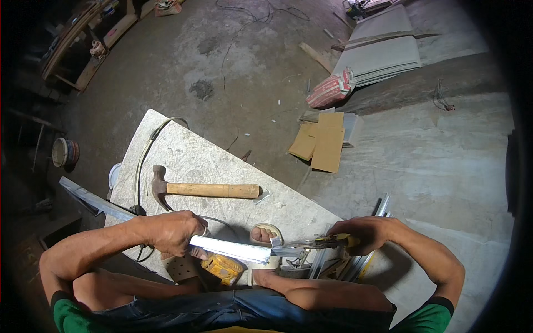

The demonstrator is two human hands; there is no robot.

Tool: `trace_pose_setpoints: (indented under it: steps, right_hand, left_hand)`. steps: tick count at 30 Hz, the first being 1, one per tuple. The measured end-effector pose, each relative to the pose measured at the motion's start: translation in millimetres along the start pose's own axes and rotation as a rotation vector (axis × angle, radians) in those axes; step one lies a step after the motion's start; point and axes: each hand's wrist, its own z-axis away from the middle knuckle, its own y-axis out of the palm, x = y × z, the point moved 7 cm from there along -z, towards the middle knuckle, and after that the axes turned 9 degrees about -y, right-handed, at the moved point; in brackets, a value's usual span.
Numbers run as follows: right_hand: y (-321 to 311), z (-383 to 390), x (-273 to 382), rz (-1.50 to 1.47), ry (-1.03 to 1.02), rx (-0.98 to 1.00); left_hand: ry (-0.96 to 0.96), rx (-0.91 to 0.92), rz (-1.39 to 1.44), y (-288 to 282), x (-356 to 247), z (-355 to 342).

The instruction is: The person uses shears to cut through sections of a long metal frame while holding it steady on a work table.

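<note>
My left hand [180, 230] is closed around a shiny metal channel [230, 250], held above my lap. Farther left, a long metal strip [94, 201] lines up with it, but my forearm hides whether they are one piece. My right hand [366, 233] grips tin snips [322, 243] with yellowish handles; their jaws meet the channel's right end. Whether the blades are parted is too small to tell. A yellow power tool [222, 269] rests beneath the channel, between my sandalled feet. Beyond my hands, a claw hammer [214, 190] with a wooden handle lies on a whitish board [194, 150].
A cable [145, 152] runs along the board's left side. Metal profiles [363, 261] lie below my right hand. Cardboard pieces [327, 144], a red-and-white sack [333, 89] and stacked panels [380, 55] are on the floor at far right. A bucket [65, 152] stands at left.
</note>
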Motion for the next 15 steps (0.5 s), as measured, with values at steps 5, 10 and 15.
trace_pose_setpoints:
  steps: [5,10,15]
  right_hand:
    - [-6,-4,-1,-0.013,0.034,0.008]
    - [-11,-3,-9,0.095,0.073,0.005]
    - [-23,-3,4,0.134,-0.017,0.023]
  left_hand:
    - [0.008,-0.011,-0.019,3,5,-1]
    - [0.069,-0.06,-0.03,3,9,-1]
    - [0.096,-0.083,-0.047,3,4,-2]
